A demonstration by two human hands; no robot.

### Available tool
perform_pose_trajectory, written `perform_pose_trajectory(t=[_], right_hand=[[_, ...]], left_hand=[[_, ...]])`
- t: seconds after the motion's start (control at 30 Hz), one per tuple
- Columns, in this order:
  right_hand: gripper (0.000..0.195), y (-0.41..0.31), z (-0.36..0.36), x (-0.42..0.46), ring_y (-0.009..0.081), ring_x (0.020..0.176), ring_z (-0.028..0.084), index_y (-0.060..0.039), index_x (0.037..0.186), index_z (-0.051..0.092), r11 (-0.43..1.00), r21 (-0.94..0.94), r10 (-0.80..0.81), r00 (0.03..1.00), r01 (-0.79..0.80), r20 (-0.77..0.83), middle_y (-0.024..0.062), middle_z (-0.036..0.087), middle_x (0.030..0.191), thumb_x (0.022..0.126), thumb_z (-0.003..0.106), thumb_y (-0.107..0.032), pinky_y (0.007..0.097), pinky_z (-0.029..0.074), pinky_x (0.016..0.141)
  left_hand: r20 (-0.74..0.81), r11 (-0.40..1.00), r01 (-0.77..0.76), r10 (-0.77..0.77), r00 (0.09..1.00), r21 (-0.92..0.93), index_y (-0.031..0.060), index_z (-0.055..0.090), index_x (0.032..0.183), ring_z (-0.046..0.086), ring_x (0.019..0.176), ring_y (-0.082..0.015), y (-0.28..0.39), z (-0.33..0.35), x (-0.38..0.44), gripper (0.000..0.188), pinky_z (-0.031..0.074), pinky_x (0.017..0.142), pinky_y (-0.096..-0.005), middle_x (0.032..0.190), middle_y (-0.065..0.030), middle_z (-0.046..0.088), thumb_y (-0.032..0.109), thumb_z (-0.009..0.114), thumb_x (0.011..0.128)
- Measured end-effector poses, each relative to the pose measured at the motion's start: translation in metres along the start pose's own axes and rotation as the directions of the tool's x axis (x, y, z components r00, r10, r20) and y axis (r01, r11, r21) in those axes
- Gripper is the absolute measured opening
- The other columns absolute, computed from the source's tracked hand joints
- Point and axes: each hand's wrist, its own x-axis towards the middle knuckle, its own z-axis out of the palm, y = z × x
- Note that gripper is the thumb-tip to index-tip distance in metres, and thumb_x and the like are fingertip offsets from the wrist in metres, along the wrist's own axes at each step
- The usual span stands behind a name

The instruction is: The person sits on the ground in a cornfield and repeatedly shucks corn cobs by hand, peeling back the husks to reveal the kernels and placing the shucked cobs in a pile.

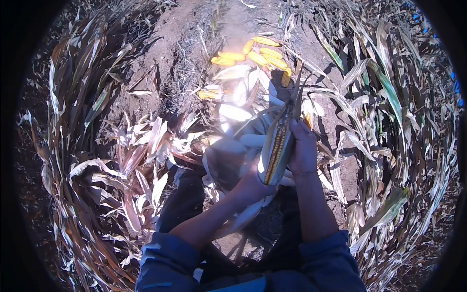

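Note:
Both my hands hold an ear of corn (276, 155) with its husk partly parted, so a strip of yellow kernels shows. Around its lower end my left hand (251, 186) is closed. My right hand (303, 149) grips the upper right side of the husk, near the tip. Several unhusked ears in pale husks (235, 112) lie in a pile beyond and beneath the hands. Farther off, bare yellow ears of corn (232, 56) rest on the soil.
Loose torn husks (146, 146) are heaped on the left. Dry corn stalks and leaves (62, 146) line the left side, and more stalks (394, 120) line the right. Bare soil (171, 29) shows between them. My legs flank the ground below my hands.

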Motion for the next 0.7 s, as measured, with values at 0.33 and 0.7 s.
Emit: perform_pose_trajectory(t=[0.33,0.7], right_hand=[[0.02,0.015,-0.012,0.007,0.0175,0.077,0.066,-0.0005,0.104,0.061,0.999,0.043,-0.026,0.996,0.03,-0.089,0.0089,0.067,0.092,0.095,0.054,-0.018,0.0294,0.056,0.07],[0.024,0.016,-0.023,0.011,0.0169,0.079,0.065,-0.0038,0.107,0.059,0.903,0.429,0.009,0.997,0.025,-0.077,0.0071,0.066,0.091,0.097,0.051,-0.025,0.0286,0.055,0.074]], left_hand=[[0.118,0.96,0.017,0.017,0.993,-0.279,0.0024,0.045,0.12,0.058,0.095,-0.0132,-0.006,0.007,0.002,0.063,0.05,0.083,-0.0295,0.104,-0.004,0.059,0.01,0.081,0.068],[-0.121,0.674,-0.219,0.19,0.974,-0.705,0.0008,0.054,0.117,0.06,0.094,-0.0143,-0.004,0.024,0.008,0.045,0.049,0.085,-0.0303,0.101,-0.0044,0.063,0.014,0.075,0.079]])
